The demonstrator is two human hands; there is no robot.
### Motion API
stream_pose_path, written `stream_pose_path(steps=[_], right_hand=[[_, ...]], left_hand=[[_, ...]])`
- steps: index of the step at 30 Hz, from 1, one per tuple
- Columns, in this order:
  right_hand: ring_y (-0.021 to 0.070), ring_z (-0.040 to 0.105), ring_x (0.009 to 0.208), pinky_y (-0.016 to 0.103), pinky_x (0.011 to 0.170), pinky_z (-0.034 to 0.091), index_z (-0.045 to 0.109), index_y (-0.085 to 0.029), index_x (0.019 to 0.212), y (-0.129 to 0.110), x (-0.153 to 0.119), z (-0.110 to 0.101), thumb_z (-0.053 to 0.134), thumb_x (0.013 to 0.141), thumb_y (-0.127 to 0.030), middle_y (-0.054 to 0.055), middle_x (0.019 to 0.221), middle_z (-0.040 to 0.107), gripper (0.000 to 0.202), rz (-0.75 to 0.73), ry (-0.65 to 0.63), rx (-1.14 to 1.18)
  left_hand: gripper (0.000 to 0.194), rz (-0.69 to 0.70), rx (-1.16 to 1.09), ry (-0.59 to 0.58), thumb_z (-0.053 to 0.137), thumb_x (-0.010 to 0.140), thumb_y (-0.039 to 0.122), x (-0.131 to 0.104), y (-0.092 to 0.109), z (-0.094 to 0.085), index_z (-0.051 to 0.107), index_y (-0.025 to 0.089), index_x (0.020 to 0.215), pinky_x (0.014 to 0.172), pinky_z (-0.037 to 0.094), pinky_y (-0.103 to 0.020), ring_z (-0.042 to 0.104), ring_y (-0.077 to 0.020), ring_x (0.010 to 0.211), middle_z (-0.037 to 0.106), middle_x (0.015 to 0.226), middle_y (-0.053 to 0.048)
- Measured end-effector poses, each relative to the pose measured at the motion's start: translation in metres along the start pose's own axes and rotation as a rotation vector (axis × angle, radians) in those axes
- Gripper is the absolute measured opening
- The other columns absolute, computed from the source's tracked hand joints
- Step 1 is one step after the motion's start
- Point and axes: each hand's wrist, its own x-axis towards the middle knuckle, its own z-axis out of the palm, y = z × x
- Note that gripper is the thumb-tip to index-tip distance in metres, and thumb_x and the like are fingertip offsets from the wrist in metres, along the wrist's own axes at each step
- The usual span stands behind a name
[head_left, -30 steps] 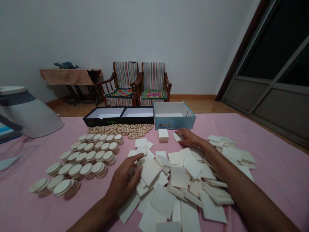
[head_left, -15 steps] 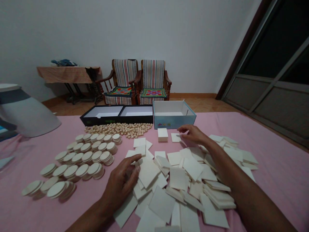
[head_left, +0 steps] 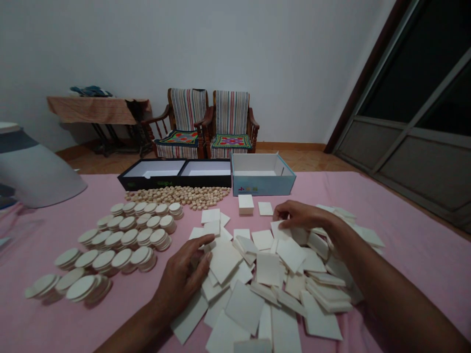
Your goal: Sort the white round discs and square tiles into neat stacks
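Observation:
Many pale square wooden tiles (head_left: pixel 268 268) lie in a loose, overlapping heap on the pink cloth. At the heap's left side my left hand (head_left: pixel 184 269) rests against the tiles, thumb and index finger apart, holding nothing. My right hand (head_left: pixel 300 215) is at the far edge of the heap, its fingers curled and its thumb on a square tile (head_left: pixel 280 230). The rest of that hand's fingers are partly hidden. Just beyond it, a single tile (head_left: pixel 265 209) lies flat beside a neat stack of square tiles (head_left: pixel 246 205).
Round wooden discs (head_left: pixel 123 257) stand in rows of short stacks on the left. Small wooden beads (head_left: pixel 180 196) are spread before a black two-part tray (head_left: pixel 176 184). A light blue open box (head_left: pixel 264 186) stands right of it. A grey-white object (head_left: pixel 40 171) is far left.
My right hand has left the single tile beside the stack and come back toward me to the heap's far edge. My left hand stays in place. The view has shifted slightly.

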Motion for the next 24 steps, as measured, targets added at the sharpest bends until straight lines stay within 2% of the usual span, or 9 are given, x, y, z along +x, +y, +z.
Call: stream_pose_path(steps=[3,6,9,12,16,19,24], right_hand=[[0.012,0.053,0.062,0.023,0.058,0.04,0.065,-0.013,0.079,0.002,0.013,-0.012,0.058,0.067,-0.027,0.001,0.069,0.063,0.02,-0.018,0.179,0.159],[0.011,0.051,0.06,0.022,0.055,0.039,0.065,-0.013,0.081,0.01,0.035,-0.017,0.053,0.071,-0.03,0.002,0.069,0.063,0.023,0.011,0.298,0.185],[0.0121,0.053,0.059,0.024,0.056,0.041,0.067,-0.013,0.081,0.022,0.058,-0.014,0.053,0.071,-0.029,0.002,0.068,0.064,0.024,0.033,0.31,0.153],[0.0156,0.058,0.066,0.027,0.063,0.045,0.069,-0.012,0.085,0.032,0.071,-0.008,0.057,0.068,-0.026,0.004,0.074,0.067,0.025,0.044,0.296,0.091],[0.0217,0.061,0.089,0.032,0.08,0.046,0.067,-0.014,0.104,0.036,0.072,0.0,0.068,0.059,-0.023,0.007,0.101,0.068,0.046,0.019,0.25,-0.032],[0.0267,0.055,0.107,0.036,0.094,0.041,0.06,-0.014,0.119,0.035,0.068,0.008,0.074,0.05,-0.017,0.012,0.121,0.06,0.07,0.008,0.232,-0.134],[0.0293,0.051,0.113,0.039,0.098,0.037,0.053,-0.01,0.125,0.029,0.068,0.016,0.07,0.054,-0.015,0.018,0.124,0.055,0.073,0.015,0.239,-0.254]], left_hand=[[0.032,0.015,-0.002,0.006,0.048,0.089,0.033,-0.001,-0.001,0.0,0.058,0.021,0.117,0.079,0.054,-0.027,0.066,-0.0183,0.095,0.066,0.113,-0.007],[0.032,0.022,-0.009,0.007,0.048,0.089,0.033,-0.002,-0.002,0.0,0.058,0.021,0.117,0.076,0.054,-0.027,0.066,-0.0177,0.092,0.067,0.112,-0.007],[0.032,0.006,-0.025,-0.006,0.048,0.089,0.032,-0.003,-0.003,0.001,0.056,0.022,0.119,0.077,0.055,-0.027,0.067,-0.0176,0.092,0.067,0.112,-0.005],[0.032,0.001,-0.029,-0.003,0.049,0.089,0.032,-0.003,-0.003,0.001,0.056,0.023,0.119,0.075,0.055,-0.025,0.067,-0.0167,0.09,0.068,0.111,-0.004],[0.029,0.046,0.015,0.056,0.05,0.089,0.032,-0.001,-0.003,-0.003,0.058,0.024,0.115,0.075,0.054,-0.024,0.066,-0.0164,0.092,0.068,0.109,-0.004],[0.025,0.071,0.061,0.098,0.051,0.088,0.031,0.003,-0.004,-0.007,0.062,0.023,0.109,0.076,0.054,-0.025,0.066,-0.0167,0.09,0.069,0.103,-0.004],[0.023,0.06,0.08,0.097,0.051,0.088,0.032,0.007,-0.009,-0.007,0.066,0.022,0.102,0.077,0.054,-0.028,0.066,-0.0184,0.091,0.07,0.099,-0.005]])
